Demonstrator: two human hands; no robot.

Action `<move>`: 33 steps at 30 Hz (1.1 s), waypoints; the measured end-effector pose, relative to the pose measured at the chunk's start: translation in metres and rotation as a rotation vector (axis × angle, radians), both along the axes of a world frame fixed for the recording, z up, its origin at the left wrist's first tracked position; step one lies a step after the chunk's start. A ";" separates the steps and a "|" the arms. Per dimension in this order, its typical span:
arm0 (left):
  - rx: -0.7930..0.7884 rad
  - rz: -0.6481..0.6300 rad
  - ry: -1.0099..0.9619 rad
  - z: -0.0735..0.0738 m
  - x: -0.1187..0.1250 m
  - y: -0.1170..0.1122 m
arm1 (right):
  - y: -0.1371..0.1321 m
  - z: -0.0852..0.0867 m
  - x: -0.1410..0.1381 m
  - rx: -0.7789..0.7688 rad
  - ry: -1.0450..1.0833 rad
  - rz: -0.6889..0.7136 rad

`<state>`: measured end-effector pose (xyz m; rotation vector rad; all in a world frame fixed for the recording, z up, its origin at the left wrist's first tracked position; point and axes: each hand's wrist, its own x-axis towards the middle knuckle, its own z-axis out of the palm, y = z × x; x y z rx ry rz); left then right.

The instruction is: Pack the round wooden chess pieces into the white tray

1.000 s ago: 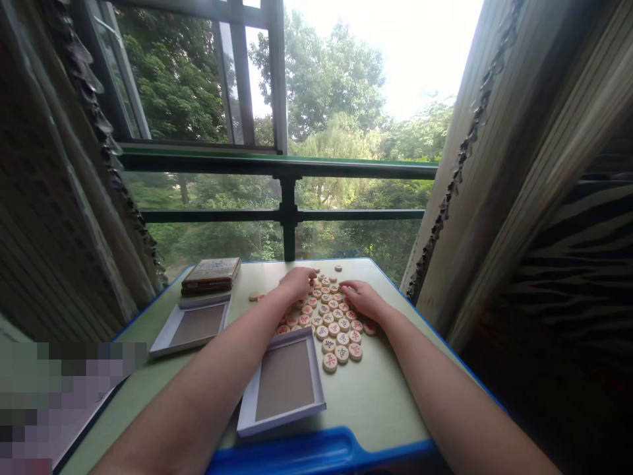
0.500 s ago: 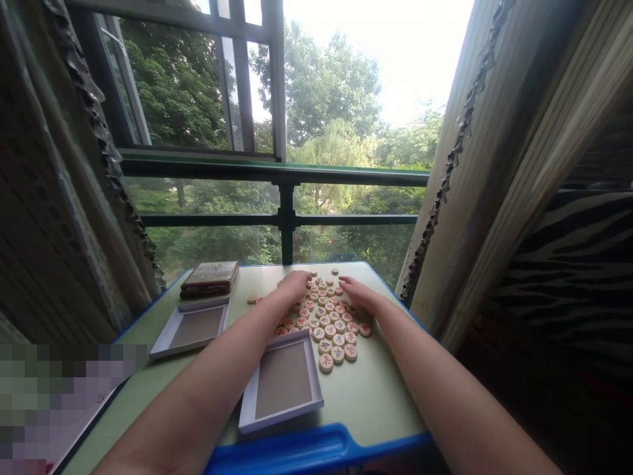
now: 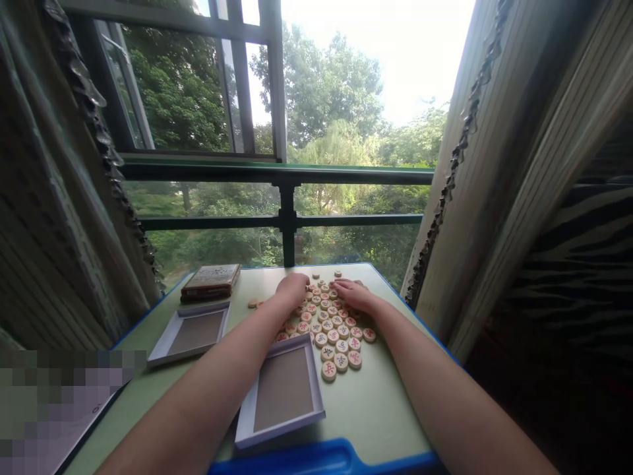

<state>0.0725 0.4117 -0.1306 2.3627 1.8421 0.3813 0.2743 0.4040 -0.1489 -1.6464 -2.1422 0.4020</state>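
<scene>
The right hand (image 3: 355,294) has slid inward, loosely outstretched over round, wooden-looking xiangqi pieces (image 3: 327,325) clustered on the smooth table (image 3: 378,409); the left hand (image 3: 295,288) stays curled beside them, grip unclear.

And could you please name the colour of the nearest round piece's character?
The round piece is marked red, best shown in the head view.
</scene>
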 end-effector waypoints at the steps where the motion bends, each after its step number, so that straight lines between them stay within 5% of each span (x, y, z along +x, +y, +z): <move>1: 0.004 0.001 0.006 0.000 0.000 0.000 | -0.002 0.001 -0.002 -0.015 -0.011 -0.008; 11: 0.085 -0.038 0.014 0.003 0.000 -0.001 | -0.002 0.001 -0.007 -0.012 -0.057 -0.049; 19: 0.103 -0.017 0.007 0.001 -0.001 -0.003 | -0.003 0.006 0.001 -0.048 0.193 0.002; 33: 0.043 0.039 0.004 0.004 0.000 -0.002 | 0.004 -0.001 0.002 -0.171 0.250 -0.031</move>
